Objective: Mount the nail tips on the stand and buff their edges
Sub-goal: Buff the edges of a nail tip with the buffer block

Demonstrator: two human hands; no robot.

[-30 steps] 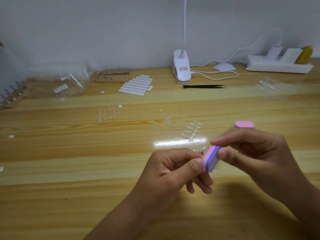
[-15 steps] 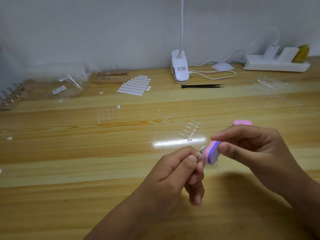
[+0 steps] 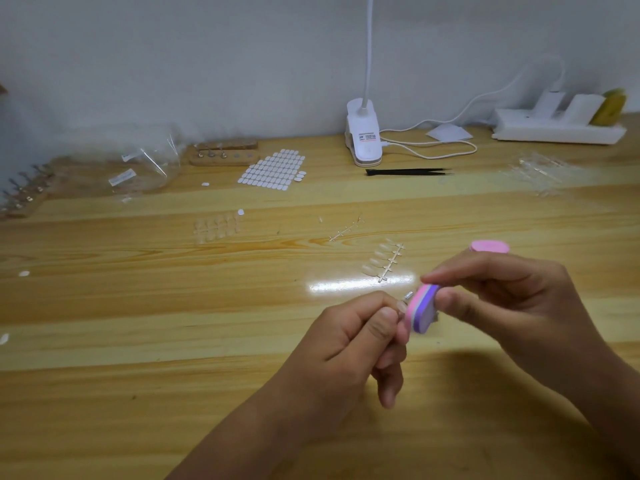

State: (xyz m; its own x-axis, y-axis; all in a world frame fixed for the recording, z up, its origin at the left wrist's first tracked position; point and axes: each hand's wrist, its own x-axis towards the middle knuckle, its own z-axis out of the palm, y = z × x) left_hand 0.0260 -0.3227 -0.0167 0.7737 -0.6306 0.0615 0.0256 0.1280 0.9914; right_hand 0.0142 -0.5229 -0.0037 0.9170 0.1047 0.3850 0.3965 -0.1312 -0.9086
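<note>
1. Low over the near half of the wooden tabletop [image 3: 104, 341], the two hands meet in the air above bare boards. The left hand [image 3: 346, 344] pinches a small metal-tipped stand peg [image 3: 408, 295] between thumb and forefinger, with a clear nail tip [image 3: 401, 305] on it. The right hand [image 3: 512, 306] is closed on a pink and purple buffer block [image 3: 423, 308], whose edge presses against the nail tip.
2. Writing: the white clip lamp [image 3: 363, 140] at the back carries a small printed label, too small to read. Labels on the clear plastic bag [image 3: 138, 161] at the left are also unreadable.
3. Just beyond the hands lies a strip of nail tips [image 3: 382, 259] on its sprue, beside a bright streak of lamp glare. A second pink buffer [image 3: 490, 246] shows above the right hand. Farther left sits a cluster of clear tips [image 3: 216, 226].
4. Along the back edge: a wooden stand [image 3: 223, 154] holding several pegs, a sheet of white adhesive tabs [image 3: 273, 171], black tweezers [image 3: 408, 172], a white cable [image 3: 433, 150] and a white power strip [image 3: 557, 128] against the wall. Another wooden stand with pegs [image 3: 24, 192] runs off the left edge.
5. Open room: the near left of the tabletop is free but for a few stray white tabs; the middle band between the hands and the back row holds only the small strips.
</note>
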